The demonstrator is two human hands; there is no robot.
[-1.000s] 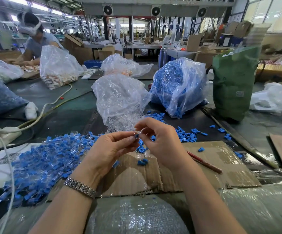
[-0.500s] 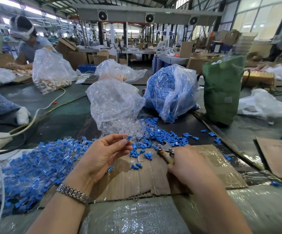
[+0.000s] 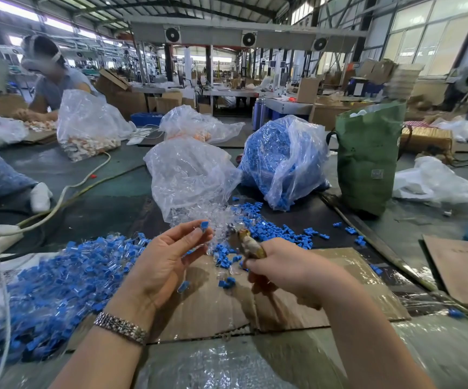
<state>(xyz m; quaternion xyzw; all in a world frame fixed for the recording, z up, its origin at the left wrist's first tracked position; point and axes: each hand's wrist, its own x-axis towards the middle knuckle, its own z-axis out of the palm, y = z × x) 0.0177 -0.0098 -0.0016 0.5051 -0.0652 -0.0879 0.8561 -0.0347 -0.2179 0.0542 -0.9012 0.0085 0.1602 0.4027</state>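
My left hand (image 3: 168, 262) is raised palm-up over the cardboard sheet (image 3: 339, 293) and pinches a small blue plastic piece (image 3: 204, 226) at its fingertips. My right hand (image 3: 286, 269) grips the worn handles of small pliers (image 3: 248, 242), whose metal jaws point up and left, close to the blue piece. A wide heap of blue-and-clear parts (image 3: 58, 287) lies to the left of my left hand. Loose blue pieces (image 3: 272, 230) are scattered just beyond both hands.
Behind the hands stand a clear bag of clear parts (image 3: 190, 178), a bag full of blue parts (image 3: 280, 158) and a green sack (image 3: 367, 155). White cables (image 3: 67, 192) cross the left of the table. Another person (image 3: 50, 77) works at the far left.
My hands were together on one piece; the right hand then dropped to the cardboard, took the pliers and now lifts them toward the blue piece in my left hand.
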